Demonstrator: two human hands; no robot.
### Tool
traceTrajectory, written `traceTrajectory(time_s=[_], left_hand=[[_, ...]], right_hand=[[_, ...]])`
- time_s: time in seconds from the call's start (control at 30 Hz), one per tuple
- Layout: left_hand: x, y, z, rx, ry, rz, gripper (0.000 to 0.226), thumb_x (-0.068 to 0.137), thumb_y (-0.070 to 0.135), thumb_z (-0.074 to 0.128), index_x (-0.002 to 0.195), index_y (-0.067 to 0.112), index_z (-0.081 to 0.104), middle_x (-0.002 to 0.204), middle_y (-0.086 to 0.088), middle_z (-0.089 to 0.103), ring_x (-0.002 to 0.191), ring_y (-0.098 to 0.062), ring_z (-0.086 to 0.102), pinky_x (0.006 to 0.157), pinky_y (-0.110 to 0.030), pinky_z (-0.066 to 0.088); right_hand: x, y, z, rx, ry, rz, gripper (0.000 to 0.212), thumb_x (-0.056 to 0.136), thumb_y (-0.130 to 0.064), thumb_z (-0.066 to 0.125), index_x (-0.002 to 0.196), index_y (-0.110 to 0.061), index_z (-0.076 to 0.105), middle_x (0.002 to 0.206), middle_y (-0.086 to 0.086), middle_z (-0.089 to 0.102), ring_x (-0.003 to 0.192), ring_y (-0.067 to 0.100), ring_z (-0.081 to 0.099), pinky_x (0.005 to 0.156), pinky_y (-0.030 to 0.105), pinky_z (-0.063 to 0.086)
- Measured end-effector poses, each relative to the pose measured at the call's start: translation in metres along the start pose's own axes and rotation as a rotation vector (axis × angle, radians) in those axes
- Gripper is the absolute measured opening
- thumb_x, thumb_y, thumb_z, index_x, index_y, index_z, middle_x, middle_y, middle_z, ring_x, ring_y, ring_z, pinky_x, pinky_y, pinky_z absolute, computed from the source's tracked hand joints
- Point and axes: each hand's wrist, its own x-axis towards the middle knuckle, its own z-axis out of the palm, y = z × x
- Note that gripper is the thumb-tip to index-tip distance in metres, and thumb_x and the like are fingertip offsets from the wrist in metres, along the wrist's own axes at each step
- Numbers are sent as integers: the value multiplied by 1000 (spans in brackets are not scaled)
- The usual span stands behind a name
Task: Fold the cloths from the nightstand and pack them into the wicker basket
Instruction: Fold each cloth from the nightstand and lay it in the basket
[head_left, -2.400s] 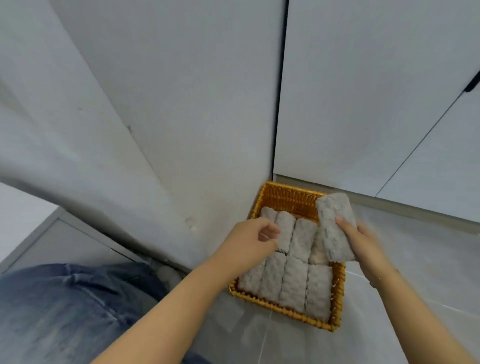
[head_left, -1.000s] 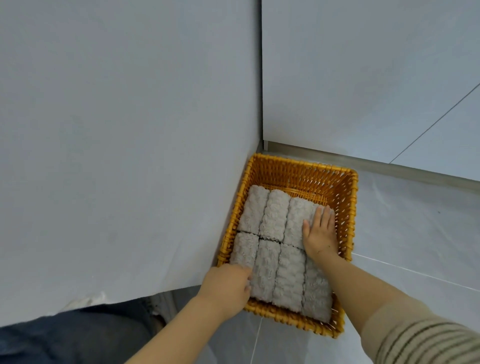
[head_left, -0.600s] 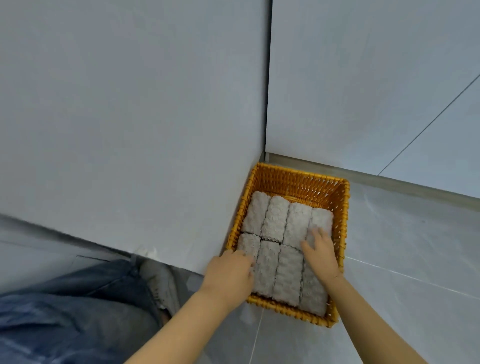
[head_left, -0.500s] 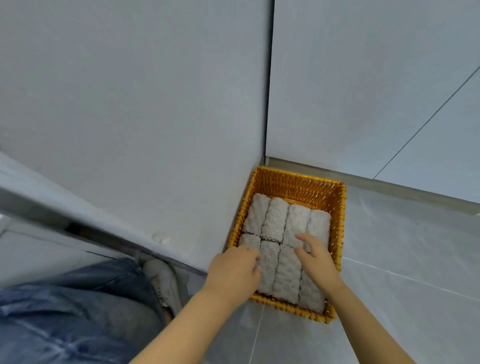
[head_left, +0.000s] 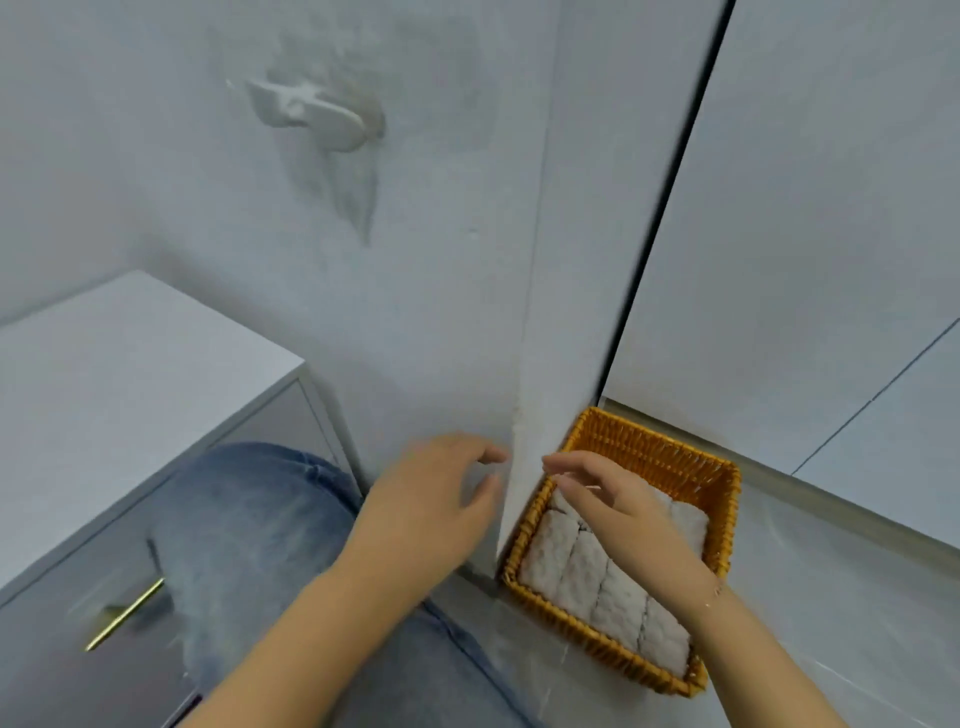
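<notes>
The nightstand (head_left: 130, 374) stands at far left. The left hand (head_left: 431, 512) hovers with loose fingers, holding nothing. The right hand (head_left: 631, 512), fingers relaxed and empty, hangs above the folded cloths (head_left: 587, 577) packed in the wicker basket (head_left: 649, 457).

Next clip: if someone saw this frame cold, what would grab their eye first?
The orange wicker basket on the floor, tucked into the wall corner at lower right, stands out first; rolled grey cloths are packed side by side inside it. Above it both bare hands hover holding nothing: the right hand over the basket, the left hand just left of the corner edge. At far left stands a white nightstand with a gold drawer handle.
</notes>
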Motion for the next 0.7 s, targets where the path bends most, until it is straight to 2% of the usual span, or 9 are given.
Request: traceTrajectory(time_s=[0.1,0.17,0.33,0.4,0.6,0.7], left_hand=[[-23,-15,-38,-19,151,-22,25,98,31,50,122,33,58,120,23,54,116,4,42,95,-12,30],[-37,-30,-61,-26,242,-34,25,97,29,53,120,33,60,114,25,52,114,6,41,98,-15,32],[-62,-84,-102,-21,403,-111,22,96,27,53,116,34,60,119,22,54,114,1,45,97,-14,32],[-70,-108,-117,-64,474,-178,22,96,25,54,115,33,60,118,21,56,114,2,47,94,-9,32],[-77,-180,-142,-270,667,-460,22,95,21,58,110,37,61,117,21,59,109,2,54,93,-10,39],[-65,-205,-151,-379,761,-573,21,96,24,57,114,34,61,121,16,59,108,-3,55,96,-17,43]], right_hand=[[5,-40,24,-36,-51,-136,23,99,-21,52,117,-29,64,112,-19,64,105,-6,57,87,10,44],[15,-66,43,-72,-110,-221,24,99,-18,53,118,-26,65,113,-17,64,106,-6,56,89,8,43],[54,-123,102,-115,-276,-386,25,99,-14,52,119,-22,66,114,-13,64,106,-3,57,91,9,43],[73,-143,133,-106,-340,-425,25,99,-13,52,118,-22,66,114,-15,63,107,-4,57,91,8,43],[126,-178,225,-17,-454,-469,25,99,-15,52,118,-25,65,118,-19,62,110,-3,56,91,9,43],[153,-188,265,19,-487,-469,26,98,-15,54,119,-28,63,119,-22,60,108,-8,55,87,3,41]])
